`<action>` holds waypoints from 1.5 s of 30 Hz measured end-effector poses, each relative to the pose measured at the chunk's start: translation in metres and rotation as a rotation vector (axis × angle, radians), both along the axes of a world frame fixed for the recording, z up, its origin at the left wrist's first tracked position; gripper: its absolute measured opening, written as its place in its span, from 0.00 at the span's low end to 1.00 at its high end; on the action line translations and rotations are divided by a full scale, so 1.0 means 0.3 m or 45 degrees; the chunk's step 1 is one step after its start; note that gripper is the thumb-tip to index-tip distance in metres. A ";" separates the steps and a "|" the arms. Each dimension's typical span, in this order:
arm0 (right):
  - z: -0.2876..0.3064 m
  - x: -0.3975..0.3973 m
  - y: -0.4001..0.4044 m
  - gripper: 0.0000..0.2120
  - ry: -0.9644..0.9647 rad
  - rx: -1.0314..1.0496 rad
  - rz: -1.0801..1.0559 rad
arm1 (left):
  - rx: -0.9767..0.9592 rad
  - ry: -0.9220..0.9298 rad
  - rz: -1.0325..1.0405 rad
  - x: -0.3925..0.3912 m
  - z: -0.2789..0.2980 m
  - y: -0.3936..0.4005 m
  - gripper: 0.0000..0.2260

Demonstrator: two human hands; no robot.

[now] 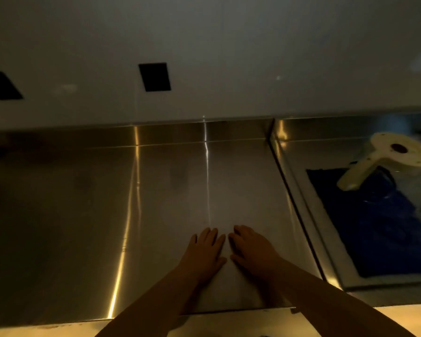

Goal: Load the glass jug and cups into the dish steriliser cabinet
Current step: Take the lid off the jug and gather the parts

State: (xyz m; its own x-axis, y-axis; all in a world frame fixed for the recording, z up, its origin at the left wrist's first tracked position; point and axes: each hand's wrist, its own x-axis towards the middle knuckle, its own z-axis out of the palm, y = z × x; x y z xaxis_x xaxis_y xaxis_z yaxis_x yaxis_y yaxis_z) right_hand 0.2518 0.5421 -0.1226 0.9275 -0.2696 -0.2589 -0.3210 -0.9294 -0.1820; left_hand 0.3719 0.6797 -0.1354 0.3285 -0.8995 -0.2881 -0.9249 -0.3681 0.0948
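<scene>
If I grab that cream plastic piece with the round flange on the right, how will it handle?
The cream plastic piece looks like rigid moulded plastic, so probably stiff and fairly light. Its round flange sits high with the stem slanting down onto the blue sheet, so it may tip or pivot when nudged. The stem looks like the easier place to grip.

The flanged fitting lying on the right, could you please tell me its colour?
Cream, off-white fitting, with a dark centre hole; head view.
</scene>
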 end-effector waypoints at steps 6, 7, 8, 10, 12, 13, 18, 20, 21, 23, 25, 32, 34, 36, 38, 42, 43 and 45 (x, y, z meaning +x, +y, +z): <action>0.015 -0.299 -0.344 0.29 0.024 -0.011 0.193 | -0.074 -0.015 0.102 -0.332 -0.033 -0.374 0.28; 0.026 -0.349 -0.401 0.28 0.031 -0.028 0.201 | -0.072 -0.008 0.145 -0.400 -0.034 -0.433 0.28; 0.038 -0.396 -0.457 0.26 0.042 -0.055 0.206 | -0.070 0.014 0.199 -0.467 -0.035 -0.490 0.28; 0.068 -0.488 -0.558 0.25 0.094 -0.133 0.250 | -0.062 0.115 0.274 -0.585 -0.021 -0.588 0.27; 0.101 -0.570 -0.649 0.26 0.130 -0.187 0.254 | -0.065 0.217 0.243 -0.675 0.017 -0.670 0.26; 0.118 -0.606 -0.690 0.27 0.121 -0.192 0.240 | -0.074 0.261 0.218 -0.710 0.033 -0.705 0.26; 0.179 -0.753 -0.844 0.29 0.057 -0.263 0.204 | -0.130 0.254 0.105 -0.827 0.083 -0.869 0.29; 0.190 -0.801 -0.912 0.29 0.025 -0.280 0.170 | -0.161 0.237 0.078 -0.874 0.093 -0.932 0.30; 0.195 -0.826 -0.947 0.29 0.014 -0.294 0.162 | -0.170 0.237 0.065 -0.899 0.096 -0.963 0.30; 0.198 -0.877 -1.016 0.29 -0.024 -0.307 0.143 | -0.174 0.242 0.063 -0.949 0.098 -1.018 0.30; 0.197 -0.927 -1.078 0.29 -0.058 -0.300 0.144 | -0.183 0.233 0.080 -1.002 0.100 -1.068 0.30; 0.215 -1.023 -1.216 0.32 -0.198 -0.083 0.357 | -0.373 0.351 0.284 -1.144 0.123 -1.188 0.30; 0.221 -1.040 -1.238 0.33 -0.233 -0.017 0.374 | -0.465 0.397 0.366 -1.164 0.133 -1.207 0.28; 0.222 -1.053 -1.258 0.33 -0.268 0.033 0.385 | -0.500 0.419 0.421 -1.179 0.142 -1.224 0.28; 0.224 -1.069 -1.274 0.33 -0.290 0.057 0.398 | -0.491 0.424 0.456 -1.193 0.142 -1.237 0.29; 0.230 -1.096 -1.303 0.31 -0.364 0.104 0.454 | -0.512 0.439 0.462 -1.208 0.135 -1.259 0.29; 0.232 -1.107 -1.311 0.31 -0.389 0.116 0.464 | -0.515 0.439 0.461 -1.210 0.131 -1.262 0.30; 0.234 -1.132 -1.328 0.31 -0.436 0.135 0.477 | -0.522 0.444 0.448 -1.218 0.130 -1.269 0.31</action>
State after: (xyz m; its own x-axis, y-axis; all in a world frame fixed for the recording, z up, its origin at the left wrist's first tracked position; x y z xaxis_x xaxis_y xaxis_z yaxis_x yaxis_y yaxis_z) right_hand -0.0879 0.1436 -0.0525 0.9918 0.1082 0.0686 0.1245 -0.9399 -0.3179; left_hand 0.0066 0.2990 -0.0964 0.5735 -0.8146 -0.0869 -0.6447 -0.5142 0.5657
